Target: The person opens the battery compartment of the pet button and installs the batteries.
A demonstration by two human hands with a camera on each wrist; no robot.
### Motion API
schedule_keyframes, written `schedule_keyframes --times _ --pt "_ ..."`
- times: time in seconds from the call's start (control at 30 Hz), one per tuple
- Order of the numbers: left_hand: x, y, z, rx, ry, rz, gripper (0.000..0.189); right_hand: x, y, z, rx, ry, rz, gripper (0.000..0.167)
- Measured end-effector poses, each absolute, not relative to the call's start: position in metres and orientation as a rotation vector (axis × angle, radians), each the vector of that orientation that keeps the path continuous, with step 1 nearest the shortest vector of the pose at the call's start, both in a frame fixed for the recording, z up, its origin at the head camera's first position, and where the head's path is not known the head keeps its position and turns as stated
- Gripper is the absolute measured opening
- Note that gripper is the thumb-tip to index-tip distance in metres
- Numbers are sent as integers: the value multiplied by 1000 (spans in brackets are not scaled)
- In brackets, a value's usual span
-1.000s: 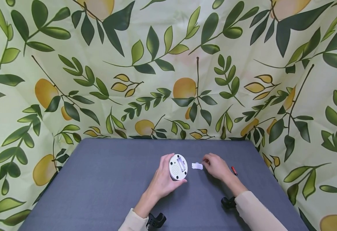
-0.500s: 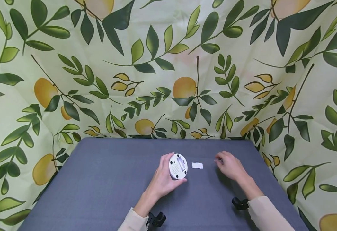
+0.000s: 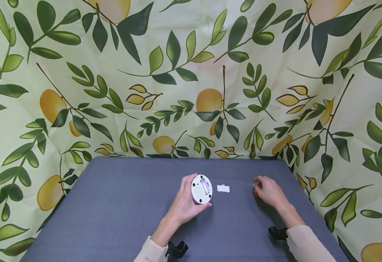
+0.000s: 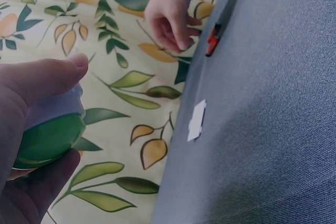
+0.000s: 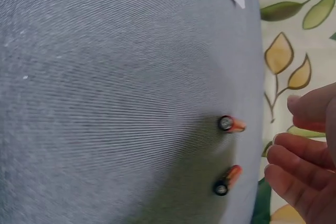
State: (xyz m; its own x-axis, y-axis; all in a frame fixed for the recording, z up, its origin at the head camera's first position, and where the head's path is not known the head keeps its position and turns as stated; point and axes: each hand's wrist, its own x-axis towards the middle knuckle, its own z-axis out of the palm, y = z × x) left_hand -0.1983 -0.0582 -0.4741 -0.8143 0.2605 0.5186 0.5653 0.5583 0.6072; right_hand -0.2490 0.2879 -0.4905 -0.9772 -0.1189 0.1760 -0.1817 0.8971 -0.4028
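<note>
My left hand (image 3: 185, 203) grips a round white device (image 3: 201, 189) with its underside turned toward the head camera. That underside shows dark feet, speaker holes and an uncovered battery compartment. From the left wrist view, a green part (image 4: 50, 137) of the device shows between thumb and fingers. A small white battery cover (image 3: 223, 188) lies flat on the table to the device's right. Farther right, my right hand (image 3: 271, 191) hovers with loosely bent fingers and holds nothing visible. Below it lie two red-and-black batteries, one battery (image 5: 231, 124) nearer the cover and another battery (image 5: 227, 180) beside it.
Both hands work above a grey cloth-covered table (image 3: 128, 203). A patterned leaf-and-fruit curtain (image 3: 177, 91) rises behind the table and along its sides. Black wrist cameras sit at both sleeves, the left camera (image 3: 177, 250) and the right camera (image 3: 277, 233).
My right hand has moved away from the white cover, rightward to the batteries. The cover stays on the table. My left hand holds the device as before.
</note>
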Motion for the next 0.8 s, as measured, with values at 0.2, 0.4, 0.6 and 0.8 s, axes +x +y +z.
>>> schedule_keyframes --times 0.2,0.4,0.6,0.8 --pt "-198 -59 -475 -664 -2436 -1141 105 -250 290 -500 148 -2965 742 26" --pt "-198 -59 -476 -666 -2439 -1142 105 -249 293 -504 134 -3001 816 30" --pt "-198 -59 -475 -667 -2440 -1132 105 -248 301 -504 251 -2993 758 35" --pt "-198 -59 -475 -662 -2449 -1124 104 -248 309 -508 333 -2980 644 47"
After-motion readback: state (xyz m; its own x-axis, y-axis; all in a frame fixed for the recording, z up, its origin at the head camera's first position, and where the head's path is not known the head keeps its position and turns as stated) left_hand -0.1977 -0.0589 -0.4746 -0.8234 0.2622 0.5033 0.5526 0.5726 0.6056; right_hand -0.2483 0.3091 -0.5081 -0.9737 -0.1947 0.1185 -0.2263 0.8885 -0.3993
